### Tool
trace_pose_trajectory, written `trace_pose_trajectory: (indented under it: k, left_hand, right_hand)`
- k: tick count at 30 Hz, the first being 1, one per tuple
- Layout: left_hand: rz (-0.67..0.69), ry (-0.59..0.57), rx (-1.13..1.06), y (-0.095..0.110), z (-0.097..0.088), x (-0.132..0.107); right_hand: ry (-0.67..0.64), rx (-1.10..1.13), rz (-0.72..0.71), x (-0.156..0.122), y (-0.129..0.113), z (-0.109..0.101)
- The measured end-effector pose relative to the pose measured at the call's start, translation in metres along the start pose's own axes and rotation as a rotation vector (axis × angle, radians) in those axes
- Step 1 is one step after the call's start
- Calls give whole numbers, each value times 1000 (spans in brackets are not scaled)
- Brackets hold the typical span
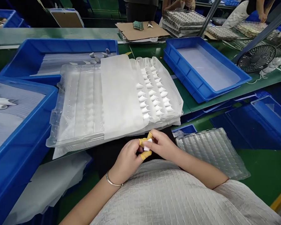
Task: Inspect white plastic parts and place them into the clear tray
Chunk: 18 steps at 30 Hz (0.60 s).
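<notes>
I saw the left hand [127,157] and right hand [164,144] held together, yellow finger covers [146,155] around a small white piece [148,146], before a clear ridged plastic tray [51,141] where a thin sheet [121,100] lay beside curved white shapes [155,102], a blue bin [187,69] beyond.

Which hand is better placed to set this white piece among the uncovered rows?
Probably the right hand: both grip the white piece, but the right lies closer to the uncovered rows, while the left hand is in front of the white sheet.
</notes>
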<state>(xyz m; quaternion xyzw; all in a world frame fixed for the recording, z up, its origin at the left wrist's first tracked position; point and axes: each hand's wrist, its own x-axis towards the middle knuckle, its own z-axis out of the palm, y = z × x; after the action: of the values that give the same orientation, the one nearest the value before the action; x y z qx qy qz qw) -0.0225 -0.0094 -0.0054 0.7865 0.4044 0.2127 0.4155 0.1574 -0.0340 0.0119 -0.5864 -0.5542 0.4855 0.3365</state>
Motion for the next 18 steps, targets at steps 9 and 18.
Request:
trace_pose_trajectory:
  k: [9, 18]
  left_hand:
    - [-72, -56, -138, 1, -1, -1]
    - [-144, -23, -273, -1, 1, 1]
  right_hand:
    - [-47, 315, 41, 9, 21, -13]
    - [-188, 283, -16, 5, 19, -20]
